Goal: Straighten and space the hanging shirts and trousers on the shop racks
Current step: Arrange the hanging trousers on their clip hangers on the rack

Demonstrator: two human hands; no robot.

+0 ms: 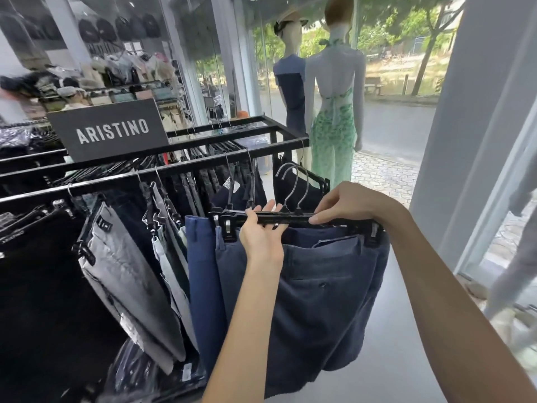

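Two black clip hangers [296, 219] with navy trousers [319, 280] are off the rail, their metal hooks [293, 181] free in the air. My left hand [261, 234] grips the hanger bars from below near the middle. My right hand [345, 203] pinches the same bars from above, further right. The black rack rail [180, 165] runs behind them and carries more trousers: grey ones [125, 266], a brighter blue pair [200, 257] and black ones [35, 271] at the left.
A black ARISTINO sign [110, 129] stands on the rack top. Two mannequins [334, 106] stand at the shop window behind the rack's right end. A white pillar [465, 126] and glass door are at the right. Grey floor lies below the trousers.
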